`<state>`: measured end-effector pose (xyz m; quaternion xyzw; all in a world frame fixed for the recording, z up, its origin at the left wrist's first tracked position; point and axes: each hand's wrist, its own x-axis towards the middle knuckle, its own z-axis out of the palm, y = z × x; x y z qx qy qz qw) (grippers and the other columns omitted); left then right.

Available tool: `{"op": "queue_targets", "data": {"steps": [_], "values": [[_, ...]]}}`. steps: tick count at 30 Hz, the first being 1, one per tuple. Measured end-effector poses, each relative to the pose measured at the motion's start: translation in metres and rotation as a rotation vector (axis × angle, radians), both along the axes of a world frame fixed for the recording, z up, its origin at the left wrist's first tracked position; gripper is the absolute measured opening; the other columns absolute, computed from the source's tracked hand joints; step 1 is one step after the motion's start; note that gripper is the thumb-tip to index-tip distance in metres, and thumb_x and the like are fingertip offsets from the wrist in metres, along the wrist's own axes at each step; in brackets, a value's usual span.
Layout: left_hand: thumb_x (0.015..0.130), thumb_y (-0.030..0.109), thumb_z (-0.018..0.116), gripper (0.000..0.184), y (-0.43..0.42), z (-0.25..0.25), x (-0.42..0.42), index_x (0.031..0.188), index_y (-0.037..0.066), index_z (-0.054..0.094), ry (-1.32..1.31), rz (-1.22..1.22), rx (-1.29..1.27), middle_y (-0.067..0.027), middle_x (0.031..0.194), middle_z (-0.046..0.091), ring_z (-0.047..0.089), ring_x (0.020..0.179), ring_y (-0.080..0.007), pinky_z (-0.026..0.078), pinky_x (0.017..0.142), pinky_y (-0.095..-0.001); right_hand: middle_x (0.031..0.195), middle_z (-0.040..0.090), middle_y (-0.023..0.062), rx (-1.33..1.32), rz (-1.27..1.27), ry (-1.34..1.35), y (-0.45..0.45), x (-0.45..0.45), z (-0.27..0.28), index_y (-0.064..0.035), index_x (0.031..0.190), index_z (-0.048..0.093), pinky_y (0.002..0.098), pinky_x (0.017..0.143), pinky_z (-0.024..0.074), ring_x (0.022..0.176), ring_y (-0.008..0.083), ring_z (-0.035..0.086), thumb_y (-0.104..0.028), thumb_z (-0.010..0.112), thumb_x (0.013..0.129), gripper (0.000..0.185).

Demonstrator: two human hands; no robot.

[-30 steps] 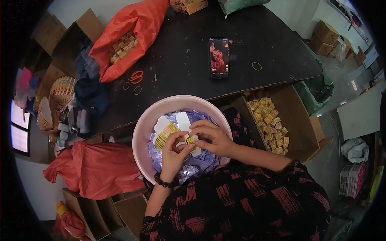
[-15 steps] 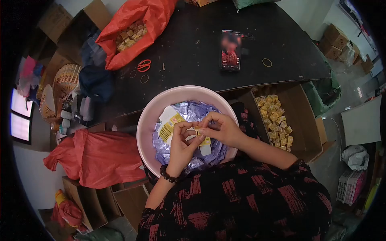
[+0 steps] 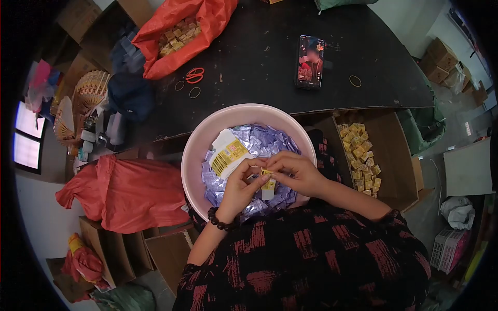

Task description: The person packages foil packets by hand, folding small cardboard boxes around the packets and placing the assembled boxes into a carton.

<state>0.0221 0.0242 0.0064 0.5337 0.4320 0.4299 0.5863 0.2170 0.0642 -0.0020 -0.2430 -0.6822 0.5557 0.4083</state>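
Over a pink tub full of purple foil sachets, both my hands pinch one small yellow-and-white carton. My left hand grips its left side between thumb and fingers. From the right, my right hand closes its thumb and fingertips on the upper edge. A white flap of the carton hangs below my fingers; the rest is partly covered by them. Flat yellow-and-white carton blanks lie on the sachets, just left of my hands.
A cardboard box at the right holds many small yellow cartons. On the black table are a phone, red-handled scissors, rubber bands and a red sack of small cartons. Another red sack lies left.
The camera view has shifted slightly, moving the table and tub within the picture. My fingertips have drawn closer together on the carton, and less of it shows.
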Motion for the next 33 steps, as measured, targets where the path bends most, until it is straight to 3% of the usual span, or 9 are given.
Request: {"op": "queue_targets", "data": {"steps": [4,6,8,14,24,27,29,31,33], "values": [[0.089,0.0,0.06,0.029,-0.004,-0.012,-0.013,0.114,0.004,0.045,-0.048,0.011,-0.023,-0.0127,0.12,0.055,0.06,0.099,-0.0178,0.053,0.083,-0.031,0.102,0.06,0.0116,0.047,0.02,-0.189,0.008,-0.001,-0.001,-0.0025,0.107,0.063,0.0312,0.08,0.0497,0.097,0.0237,0.06,-0.007,0.059,0.088,0.02],[0.091,0.004,0.058,0.025,-0.004,-0.005,-0.02,0.113,0.007,0.046,-0.354,0.389,-0.263,-0.0129,0.119,0.055,0.06,0.098,-0.0181,0.053,0.084,-0.0318,0.105,0.06,0.0139,0.076,-0.023,-0.357,0.024,-0.007,-0.007,-0.0023,0.113,0.061,0.0321,0.082,0.0502,0.1,0.0256,0.06,-0.008,0.058,0.089,0.025],[0.093,0.007,0.055,0.02,0.001,-0.009,-0.038,0.111,0.009,0.047,-0.475,0.424,-0.277,-0.0129,0.118,0.056,0.06,0.1,-0.02,0.052,0.086,-0.0343,0.105,0.06,0.0161,0.438,-0.248,-0.606,0.047,-0.026,-0.038,-0.0023,0.107,0.062,0.0367,0.083,0.0497,0.1,0.0302,0.059,-0.007,0.059,0.082,0.026],[0.092,0.006,0.049,0.028,-0.001,0.006,-0.046,0.121,0.005,0.048,-0.576,0.482,-0.241,-0.0135,0.119,0.055,0.056,0.11,-0.0223,0.047,0.096,-0.0374,0.099,0.063,0.0145,0.629,-0.124,-1.103,0.086,-0.062,-0.064,-0.0015,0.091,0.062,0.0393,0.086,0.0488,0.098,0.0312,0.059,-0.002,0.061,0.068,0.024],[0.094,0.009,0.052,0.027,0.003,-0.014,-0.053,0.12,0.004,0.049,-0.605,0.524,-0.296,-0.0109,0.115,0.058,0.06,0.103,-0.02,0.048,0.094,-0.0323,0.09,0.064,0.0098,0.81,0.09,-1.008,0.099,-0.039,-0.045,-0.0072,0.09,0.065,0.039,0.081,0.0499,0.092,0.0259,0.061,-0.007,0.059,0.075,0.016],[0.093,0.007,0.054,0.027,0.002,-0.022,-0.053,0.12,0.005,0.049,-0.4,0.59,-0.19,-0.0097,0.114,0.058,0.059,0.103,-0.0179,0.048,0.093,-0.0313,0.087,0.064,0.0089,0.699,0.014,-0.735,0.086,-0.031,-0.015,-0.0056,0.089,0.063,0.0362,0.072,0.05,0.082,0.0247,0.062,-0.007,0.061,0.079,0.011],[0.093,0.007,0.056,0.031,0.0,-0.019,-0.047,0.123,0.004,0.049,-0.326,0.496,-0.181,-0.0094,0.116,0.058,0.057,0.106,-0.018,0.047,0.094,-0.0326,0.084,0.063,0.0094,0.188,-0.147,-0.281,0.065,-0.027,0.014,-0.0034,0.09,0.061,0.0342,0.066,0.0487,0.073,0.0259,0.061,-0.008,0.062,0.084,0.008],[0.093,0.008,0.055,0.035,0.0,-0.006,-0.032,0.127,0.003,0.047,-0.387,0.37,-0.207,-0.0107,0.118,0.057,0.056,0.11,-0.0199,0.046,0.097,-0.0357,0.084,0.062,0.0106,0.17,-0.271,-0.246,0.044,-0.029,0.029,-0.0025,0.092,0.061,0.0337,0.066,0.049,0.072,0.0275,0.061,-0.007,0.061,0.086,0.008],[0.093,0.008,0.055,0.035,-0.001,0.001,-0.021,0.127,0.003,0.046,-0.473,0.324,-0.208,-0.0112,0.12,0.056,0.055,0.112,-0.0205,0.045,0.099,-0.0364,0.084,0.062,0.0109,0.573,-0.386,-0.289,0.037,-0.032,0.019,-0.0026,0.091,0.061,0.0345,0.067,0.0499,0.075,0.0277,0.061,-0.005,0.062,0.083,0.009]]}}
